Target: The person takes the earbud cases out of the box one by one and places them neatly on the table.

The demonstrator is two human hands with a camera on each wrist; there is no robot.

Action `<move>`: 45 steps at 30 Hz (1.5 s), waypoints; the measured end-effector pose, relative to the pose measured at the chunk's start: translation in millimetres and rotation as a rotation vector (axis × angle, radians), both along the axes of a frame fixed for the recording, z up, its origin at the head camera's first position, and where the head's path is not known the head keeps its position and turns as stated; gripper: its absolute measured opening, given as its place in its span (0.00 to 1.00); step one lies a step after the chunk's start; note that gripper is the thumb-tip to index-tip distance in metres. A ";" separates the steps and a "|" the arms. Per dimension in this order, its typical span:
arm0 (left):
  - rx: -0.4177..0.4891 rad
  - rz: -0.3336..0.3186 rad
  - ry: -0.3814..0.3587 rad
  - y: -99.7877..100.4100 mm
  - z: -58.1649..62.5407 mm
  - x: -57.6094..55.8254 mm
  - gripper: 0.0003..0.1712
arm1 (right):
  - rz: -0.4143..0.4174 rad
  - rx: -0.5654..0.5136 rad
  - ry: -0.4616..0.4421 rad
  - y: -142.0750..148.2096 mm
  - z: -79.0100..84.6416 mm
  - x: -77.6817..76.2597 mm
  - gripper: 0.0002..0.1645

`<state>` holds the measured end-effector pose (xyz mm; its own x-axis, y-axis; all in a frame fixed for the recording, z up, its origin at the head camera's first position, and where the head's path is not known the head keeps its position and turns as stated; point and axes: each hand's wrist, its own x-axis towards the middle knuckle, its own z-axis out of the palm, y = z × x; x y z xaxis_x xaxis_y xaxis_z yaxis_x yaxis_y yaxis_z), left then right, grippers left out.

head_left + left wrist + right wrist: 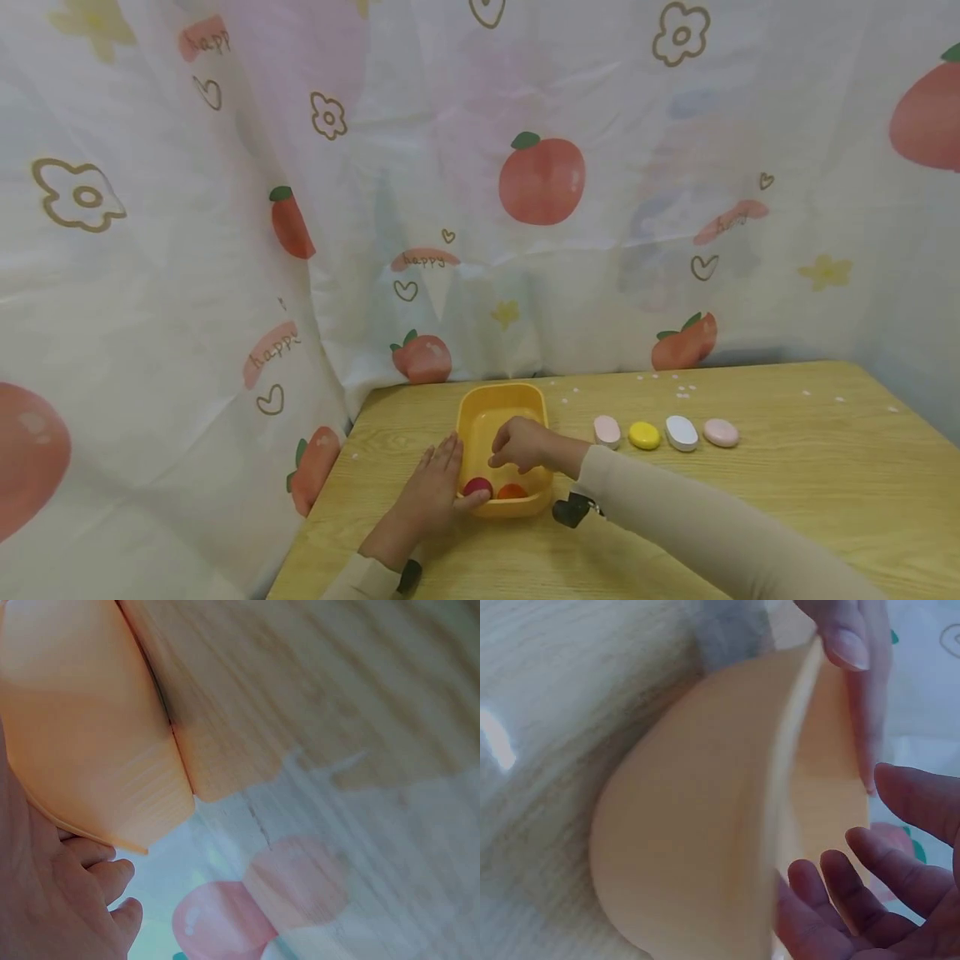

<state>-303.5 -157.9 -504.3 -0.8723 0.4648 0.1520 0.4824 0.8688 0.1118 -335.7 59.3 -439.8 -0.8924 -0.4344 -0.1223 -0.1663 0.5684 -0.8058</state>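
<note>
A yellow plastic basin [502, 507] stands near the left side of the wooden table. My left hand [431, 492] holds its near left corner, with the fingers along the left rim and the thumb over the front edge. Inside, at the near end, lie a dark red round piece [477, 487] and an orange one [512, 492], both partly hidden by the front wall. My right hand [522, 444] is over the basin, its fingers apart and loosely bent. Nothing shows between them in the right wrist view, where the hand [885, 915] is beside the rim.
Right of the basin, a row of smooth soap-like ovals runs across the table: pale pink [607, 432], yellow [644, 435], white [682, 433] and another pink [721, 432]. Small white petal-like bits [682, 392] are scattered behind them. A fruit-patterned curtain [465, 317] hangs along the back and left.
</note>
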 end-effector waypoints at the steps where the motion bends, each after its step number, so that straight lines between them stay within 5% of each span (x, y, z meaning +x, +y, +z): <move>1: -0.004 -0.001 0.001 0.0 -0.7 -0.3 0.59 | 0.003 0.005 -0.004 -0.4 -1.0 1.4 0.11; 24: -0.038 -0.007 0.017 1.0 1.1 0.0 0.61 | 0.085 0.225 -0.052 -10.3 -18.0 10.1 0.19; 45: -0.035 0.007 0.014 1.1 -1.8 -1.8 0.59 | 0.100 0.228 -0.007 -14.0 -24.2 12.3 0.16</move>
